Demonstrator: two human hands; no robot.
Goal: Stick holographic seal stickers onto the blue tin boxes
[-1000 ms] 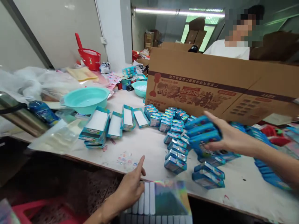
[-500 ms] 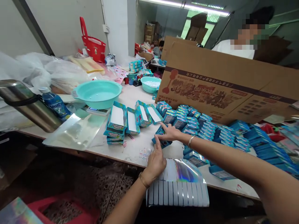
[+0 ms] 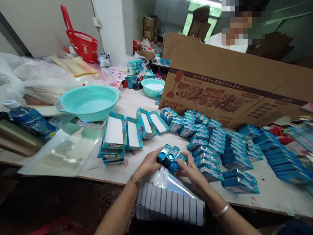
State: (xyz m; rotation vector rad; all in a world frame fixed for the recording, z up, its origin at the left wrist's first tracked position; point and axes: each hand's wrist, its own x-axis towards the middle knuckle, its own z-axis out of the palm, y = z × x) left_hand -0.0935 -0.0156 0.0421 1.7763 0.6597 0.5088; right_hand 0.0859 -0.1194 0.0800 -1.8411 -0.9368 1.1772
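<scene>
Three small blue boxes stand side by side near the table's front edge, squeezed between my two hands. My left hand presses against their left end. From the right, my right hand grips the other end, with fingers on the rightmost box. Below my hands, a shiny holographic sheet with a row of pale strips hangs over the table edge. Several blue display trays with white insides lie to the left of my left hand. Rows of more small blue boxes stand to the right of my right hand.
A large cardboard carton stands behind the rows. At left are a turquoise basin, a scale, clear plastic sheets, a blue-labelled bottle and a steel flask. A person is beyond the carton.
Both hands have come together around three small boxes near the table edge; before, the right hand reached to a box and the left pointed. More boxes now stand in the right-hand rows. The view shifted.
</scene>
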